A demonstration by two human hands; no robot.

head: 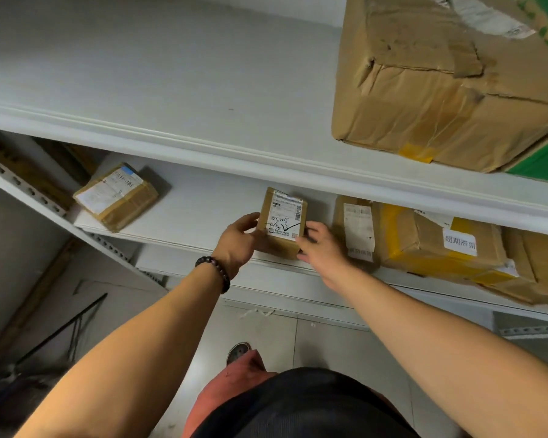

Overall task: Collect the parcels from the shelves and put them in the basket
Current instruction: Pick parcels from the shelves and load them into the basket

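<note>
While both hands closed on it from either side, the small brown cardboard parcel with a white shipping label [282, 224] sat near the front edge of the lower white shelf board [200, 213], about midway along the visible stretch. The left hand [239, 240] gripped its left face with fingers curled over the top edge, and a dark beaded bracelet [214, 271] ringed that wrist. The right hand [321, 248] pressed against the right face, thumb on the front corner and fingers bent along the side.

Five parcels lay on the lower shelf: the held one, a flat taped brown box with a barcode label [116, 196] well apart to the left, a narrow brown packet with a long white slip [356, 229] just beside the right hand, a brown box bound in yellow tape [437, 245] touching that packet, and part of another brown carton [541, 263] at the right edge. One large crumpled brown carton sealed with clear tape [443, 80] stood on the upper white shelf [171, 83], with something green [541, 159] beside it.

The held parcel's label carried a printed barcode, handwritten digits reading 0505 and a black tick; clear tape wrapped its lower part.

The shelving was white metal with a perforated upright [23, 184] at the left. Below lay a pale tiled floor [329, 339] with a dark shoe [238, 352] on it
</note>
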